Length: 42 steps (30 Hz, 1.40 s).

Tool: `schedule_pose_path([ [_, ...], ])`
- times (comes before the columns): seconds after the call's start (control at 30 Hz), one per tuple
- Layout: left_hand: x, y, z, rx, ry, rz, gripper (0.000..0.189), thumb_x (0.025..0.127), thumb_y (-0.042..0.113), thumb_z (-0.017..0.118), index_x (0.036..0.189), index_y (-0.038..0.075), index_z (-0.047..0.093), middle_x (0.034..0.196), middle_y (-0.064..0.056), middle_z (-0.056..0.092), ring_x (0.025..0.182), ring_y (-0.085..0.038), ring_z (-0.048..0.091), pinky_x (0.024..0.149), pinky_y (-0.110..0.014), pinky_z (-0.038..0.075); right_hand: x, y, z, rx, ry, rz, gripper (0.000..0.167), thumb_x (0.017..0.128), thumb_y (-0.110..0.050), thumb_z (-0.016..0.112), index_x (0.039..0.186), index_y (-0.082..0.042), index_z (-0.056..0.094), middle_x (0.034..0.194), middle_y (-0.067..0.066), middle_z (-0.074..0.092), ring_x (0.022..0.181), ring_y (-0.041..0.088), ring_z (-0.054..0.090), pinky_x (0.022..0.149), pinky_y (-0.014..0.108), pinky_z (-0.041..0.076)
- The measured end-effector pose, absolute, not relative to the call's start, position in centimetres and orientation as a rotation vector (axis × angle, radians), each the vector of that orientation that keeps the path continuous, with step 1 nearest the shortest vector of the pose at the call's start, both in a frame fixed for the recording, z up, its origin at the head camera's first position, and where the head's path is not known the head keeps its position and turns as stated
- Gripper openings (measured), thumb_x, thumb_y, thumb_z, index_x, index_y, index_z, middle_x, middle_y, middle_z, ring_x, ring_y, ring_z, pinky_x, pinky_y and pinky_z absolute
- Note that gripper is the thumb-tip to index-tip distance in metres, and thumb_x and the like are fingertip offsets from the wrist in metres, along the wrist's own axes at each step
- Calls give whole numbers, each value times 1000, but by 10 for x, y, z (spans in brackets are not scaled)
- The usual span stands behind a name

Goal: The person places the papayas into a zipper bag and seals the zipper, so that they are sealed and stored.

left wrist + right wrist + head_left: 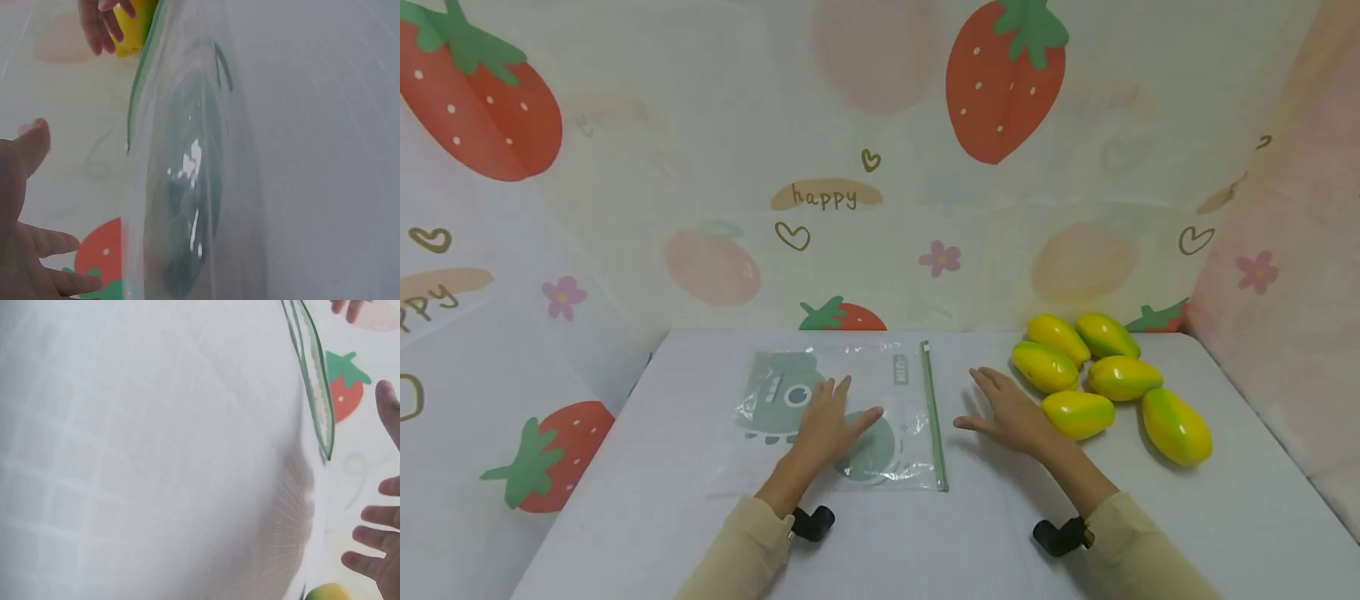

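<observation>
A clear zip bag printed with a green cartoon animal lies flat on the white table, its green zip edge facing right. Over the bag is my left hand, fingers extended and thumb spread, with nothing in its grasp. My right hand is between the zip edge and the mangoes, fingers spread and holding nothing. Several yellow-green mangoes sit in a group on the right, the nearest one just beside the right hand. In the right wrist view, the spread fingers appear apart from the zip edge.
The white table meets a fabric backdrop printed with strawberries, hearts and flowers, which also rises at both sides. Small black cameras are worn on both wrists. One mango lies a little apart at the front right.
</observation>
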<state>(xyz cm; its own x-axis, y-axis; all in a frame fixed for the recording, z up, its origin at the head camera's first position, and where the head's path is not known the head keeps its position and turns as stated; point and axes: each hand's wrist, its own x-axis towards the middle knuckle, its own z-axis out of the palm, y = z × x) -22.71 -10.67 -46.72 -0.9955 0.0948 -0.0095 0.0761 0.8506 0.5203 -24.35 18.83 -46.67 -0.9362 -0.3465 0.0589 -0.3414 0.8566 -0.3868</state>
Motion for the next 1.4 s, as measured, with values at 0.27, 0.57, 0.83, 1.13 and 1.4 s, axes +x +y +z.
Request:
schedule_pose_path([
  [0.27, -232, -92, -471, 147, 2883, 1055, 80, 91, 52, 59, 150, 4, 33, 155, -25, 32, 146, -42, 23, 118, -57, 23, -249, 184, -468, -572, 2897, -736, 87, 84, -51, 70, 149, -4, 35, 152, 25, 35, 139, 44, 35, 111, 59, 34],
  [0.57, -238, -77, -475, 141, 2824, 1154, 76, 92, 48, 61, 149, 6, 36, 153, -20, 38, 144, -37, 31, 117, -53, 28, -256, 179, -469, -613, 2868, -732, 82, 83, -46, 73, 145, -2, 42, 148, 26, 41, 136, 44, 39, 111, 58, 35],
  [0.83, -241, -65, -478, 143, 2826, 1190, 70, 92, 44, 62, 147, 7, 40, 151, -17, 42, 142, -35, 35, 117, -52, 29, -261, 173, -473, -675, 2845, -711, 79, 80, -42, 77, 141, -2, 47, 145, 24, 46, 134, 43, 43, 110, 57, 37],
  [1.13, -246, -49, -476, 242, 2833, 1293, 63, 92, 33, 65, 141, -1, 45, 144, -23, 47, 138, -38, 40, 115, -50, 33, -264, 168, -475, -705, 2832, -684, 75, 80, -35, 79, 139, 0, 50, 142, 24, 49, 133, 42, 45, 110, 56, 38],
  [1.4, -250, -34, -475, 307, 2854, 1283, 60, 90, 28, 68, 138, -2, 49, 141, -24, 50, 135, -39, 44, 112, -50, 36, -267, 164, -477, -763, 2837, -656, 72, 79, -31, 80, 137, 0, 51, 140, 24, 51, 131, 42, 46, 110, 56, 37],
])
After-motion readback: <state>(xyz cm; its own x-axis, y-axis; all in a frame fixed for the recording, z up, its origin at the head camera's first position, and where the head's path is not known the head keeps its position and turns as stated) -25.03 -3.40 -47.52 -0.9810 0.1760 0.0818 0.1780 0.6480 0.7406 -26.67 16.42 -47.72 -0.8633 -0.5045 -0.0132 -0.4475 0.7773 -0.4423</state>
